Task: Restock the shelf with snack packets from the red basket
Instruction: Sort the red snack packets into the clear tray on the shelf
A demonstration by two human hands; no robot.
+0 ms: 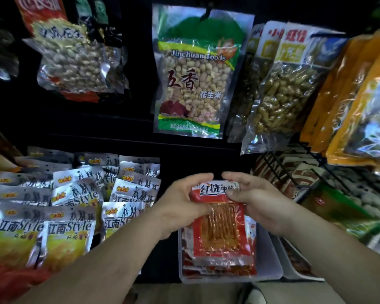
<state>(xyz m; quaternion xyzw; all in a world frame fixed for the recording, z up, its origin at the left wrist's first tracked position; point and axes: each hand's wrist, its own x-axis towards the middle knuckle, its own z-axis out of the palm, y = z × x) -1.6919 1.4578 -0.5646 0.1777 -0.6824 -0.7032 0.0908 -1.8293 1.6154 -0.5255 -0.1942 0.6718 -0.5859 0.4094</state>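
While holding a flat red plastic snack packet (223, 229) with a clear window of orange sticks, a little toward 6 o'clock from the middle of the view, grips its 10 o'clock corner with the left hand (180, 202), fingers curled over the top edge. Pinches its 2 o'clock corner with the right hand (257, 205), fingertips bent onto the white label strip. Holds it upright, printed face toward the camera, just above a clear rectangular plastic tray (270, 264) at 6 o'clock, with a stack of similar red packets (206, 269) lying flat inside.

At 8 to 9 o'clock: overlapping rows of silver-and-yellow foil packets (68, 229). At 12 o'clock, well above both hands: a green-and-clear bag of shelled peanuts (195, 84), hanging from a black peg (206, 13). At 11 o'clock: a red-topped clear bag of peanuts (70, 60). At 2 o'clock: a clear bag of peanuts in the shell (281, 99). At 3 o'clock: orange bags (338, 102) above a black wire rack (316, 170).
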